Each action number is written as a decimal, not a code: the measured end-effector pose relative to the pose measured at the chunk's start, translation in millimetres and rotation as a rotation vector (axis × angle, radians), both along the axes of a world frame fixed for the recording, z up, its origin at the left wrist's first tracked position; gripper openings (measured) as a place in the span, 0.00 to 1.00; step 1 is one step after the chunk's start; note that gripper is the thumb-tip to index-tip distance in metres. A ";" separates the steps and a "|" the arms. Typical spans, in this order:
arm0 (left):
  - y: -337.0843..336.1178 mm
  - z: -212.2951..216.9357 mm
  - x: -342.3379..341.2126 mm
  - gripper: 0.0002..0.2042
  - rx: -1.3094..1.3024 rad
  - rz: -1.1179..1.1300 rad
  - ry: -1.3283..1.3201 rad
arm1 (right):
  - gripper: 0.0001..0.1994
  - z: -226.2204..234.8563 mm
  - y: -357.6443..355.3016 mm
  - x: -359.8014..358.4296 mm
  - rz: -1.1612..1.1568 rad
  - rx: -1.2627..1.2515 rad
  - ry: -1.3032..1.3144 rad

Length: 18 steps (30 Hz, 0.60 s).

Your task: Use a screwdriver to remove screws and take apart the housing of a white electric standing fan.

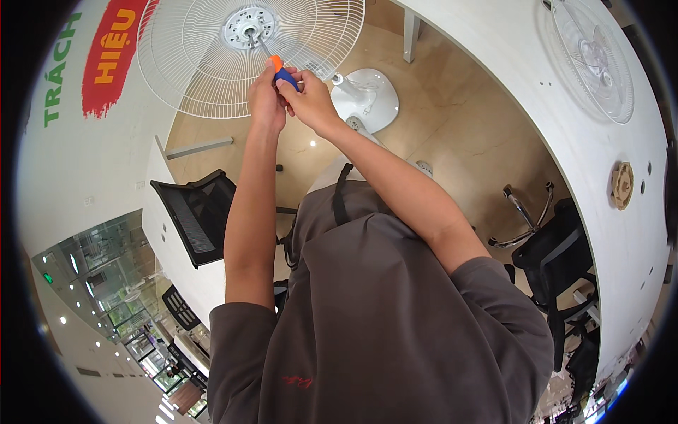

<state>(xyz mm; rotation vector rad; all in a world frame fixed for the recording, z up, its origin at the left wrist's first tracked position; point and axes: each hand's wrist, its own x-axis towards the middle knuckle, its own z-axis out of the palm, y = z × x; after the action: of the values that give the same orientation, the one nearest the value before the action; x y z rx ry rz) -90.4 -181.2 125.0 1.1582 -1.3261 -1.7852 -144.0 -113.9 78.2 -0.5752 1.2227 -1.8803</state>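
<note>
L hand [266,99] + R hand [313,100] fingers grip screwdriver [284,76], its axis running up-left to fan hub [249,30] just beyond fingers, L nearer, tip contact unclear tbh.

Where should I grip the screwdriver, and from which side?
Probably by the blue-and-orange handle of the screwdriver, from the person's side: it is thick and slants toward the body, while the thin metal shaft points away toward the white hub plate. The left hand and right hand are both there.
</note>
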 end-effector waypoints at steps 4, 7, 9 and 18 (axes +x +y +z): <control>-3.3 -1.1 6.8 0.17 -0.002 0.017 -0.014 | 0.18 11.9 8.9 1.7 0.085 0.053 -0.130; -0.8 2.9 5.0 0.18 -0.011 -0.029 -0.051 | 0.16 10.6 9.7 1.0 0.074 -0.026 -0.237; -0.4 3.5 5.2 0.18 -0.015 -0.023 -0.041 | 0.17 12.2 11.4 0.5 0.099 -0.055 -0.306; 4.9 12.1 3.5 0.21 0.000 -0.021 -0.110 | 0.14 20.7 16.5 3.1 0.147 -0.051 -0.447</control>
<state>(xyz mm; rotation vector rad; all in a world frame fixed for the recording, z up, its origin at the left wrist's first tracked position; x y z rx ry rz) -86.8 -176.3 137.1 1.2629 -1.4063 -1.7576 -140.9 -97.4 98.9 -0.2416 0.8201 -1.7937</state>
